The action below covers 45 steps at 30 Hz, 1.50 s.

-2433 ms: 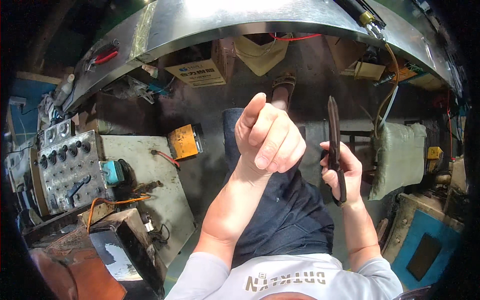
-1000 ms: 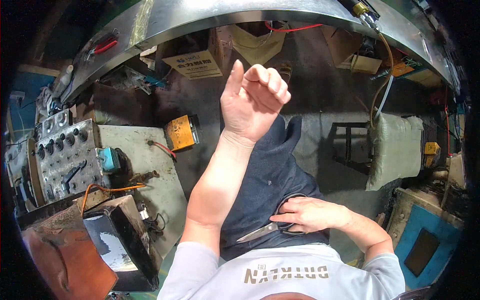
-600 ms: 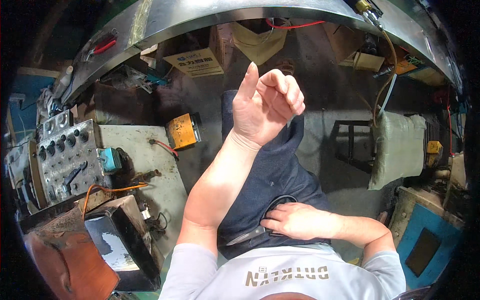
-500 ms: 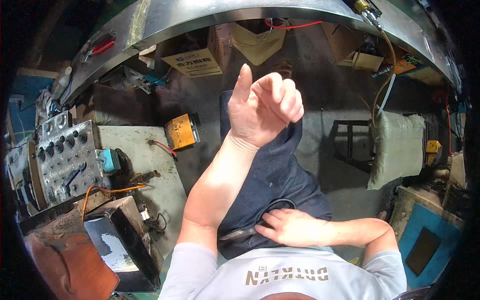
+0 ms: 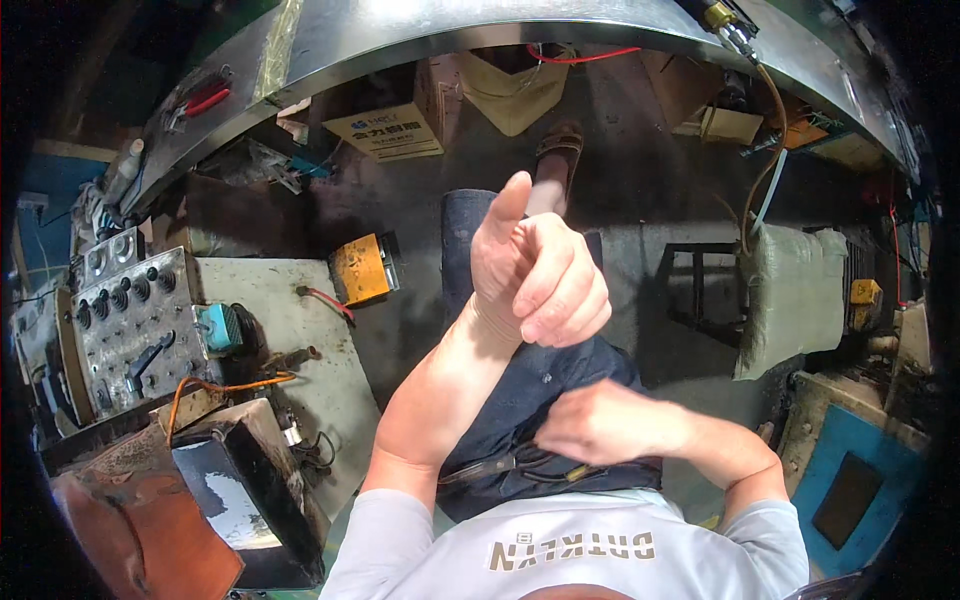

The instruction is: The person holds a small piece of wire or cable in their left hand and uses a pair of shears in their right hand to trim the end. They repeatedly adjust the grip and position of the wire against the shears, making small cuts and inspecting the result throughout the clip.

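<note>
My left hand point(image 5: 540, 275) is raised in front of my body, above my legs. Its thumb points up and apart, the other fingers are loosely bent, and nothing shows in it. Lower down, my right hand point(image 5: 610, 425) hovers over my lap, smeared by motion, with its fingertips mostly hidden. Just beneath it, a slim dark tool with a metal part point(image 5: 485, 468) and a black cord or hose with a brass-coloured end point(image 5: 578, 472) lies across my dark trousers point(image 5: 545, 375). Whether the right fingers touch it I cannot tell.
A metal bench point(image 5: 480, 38) curves across the far side, with red-handled pliers point(image 5: 205, 102) on it. Cardboard boxes point(image 5: 395, 132) stand below. At left are a control panel point(image 5: 140, 330) and a yellow pedal-like box point(image 5: 362, 270); at right, a padded green-grey seat point(image 5: 795, 300).
My left hand has come lower and turned, its fingers now pointing more downward. My right hand has lifted up and away from the tool on my lap. A sandalled foot shows more.
</note>
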Each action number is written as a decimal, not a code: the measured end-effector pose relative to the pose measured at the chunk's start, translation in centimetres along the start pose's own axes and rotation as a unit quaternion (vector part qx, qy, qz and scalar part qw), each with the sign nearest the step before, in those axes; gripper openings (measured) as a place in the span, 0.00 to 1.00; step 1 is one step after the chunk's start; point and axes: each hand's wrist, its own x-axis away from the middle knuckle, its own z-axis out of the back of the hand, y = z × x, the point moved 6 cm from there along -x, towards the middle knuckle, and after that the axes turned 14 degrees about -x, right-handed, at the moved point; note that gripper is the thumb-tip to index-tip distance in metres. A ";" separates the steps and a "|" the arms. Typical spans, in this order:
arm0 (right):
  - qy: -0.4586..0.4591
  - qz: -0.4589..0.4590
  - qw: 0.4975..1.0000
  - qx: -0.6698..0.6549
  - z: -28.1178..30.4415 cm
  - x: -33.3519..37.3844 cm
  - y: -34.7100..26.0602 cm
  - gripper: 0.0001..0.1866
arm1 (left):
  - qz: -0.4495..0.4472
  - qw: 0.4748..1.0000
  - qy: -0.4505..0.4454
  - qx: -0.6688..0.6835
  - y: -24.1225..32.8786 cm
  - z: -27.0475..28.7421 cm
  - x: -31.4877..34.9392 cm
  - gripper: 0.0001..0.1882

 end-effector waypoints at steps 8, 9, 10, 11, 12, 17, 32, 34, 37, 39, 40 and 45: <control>0.459 -0.034 0.880 -0.118 15.0 0.7 -2.1 0.06 | 0.030 0.999 -0.010 0.027 -1.1 -0.5 0.1 0.45; 0.464 -0.005 0.876 -0.130 15.8 0.1 -2.4 0.07 | 0.034 0.999 -0.013 0.031 -1.3 -0.4 -0.1 0.45; 0.453 0.027 0.887 -0.080 16.5 -0.8 -2.7 0.08 | 0.040 0.999 -0.011 0.031 -1.3 -0.4 -0.2 0.45; 0.445 0.022 0.893 -0.061 16.9 -1.5 -2.9 0.08 | 0.045 0.998 -0.009 0.030 -1.4 -0.4 -0.4 0.45; 0.423 0.041 0.905 0.000 17.3 -2.4 -3.4 0.08 | 0.039 0.999 0.000 0.031 -1.5 -0.4 -0.4 0.45; 0.362 0.105 0.921 0.100 17.7 -5.6 -4.2 0.08 | 0.049 0.997 0.041 0.053 -1.2 -0.3 0.3 0.46; 0.213 0.092 0.935 0.267 18.8 -6.4 -6.7 0.08 | 0.069 0.995 0.062 0.036 -1.4 -0.1 0.2 0.45; 0.191 0.078 0.940 0.272 18.9 -6.4 -7.0 0.08 | 0.073 0.995 0.069 0.025 -1.4 -0.2 0.2 0.45; 0.185 0.078 0.940 0.277 18.9 -6.2 -6.8 0.08 | 0.083 0.993 0.076 0.021 -1.6 -0.2 0.2 0.45; 0.182 0.077 0.941 0.276 19.0 -6.2 -6.9 0.08 | 0.089 0.993 0.080 0.023 -1.6 -0.3 0.2 0.46; 0.181 0.077 0.941 0.275 19.0 -6.2 -6.9 0.08 | 0.095 0.992 0.080 0.022 -1.7 -0.3 0.3 0.46; 0.185 0.049 0.951 0.241 19.2 -5.9 -7.0 0.08 | 0.119 0.990 0.076 0.018 -1.9 -0.3 0.4 0.46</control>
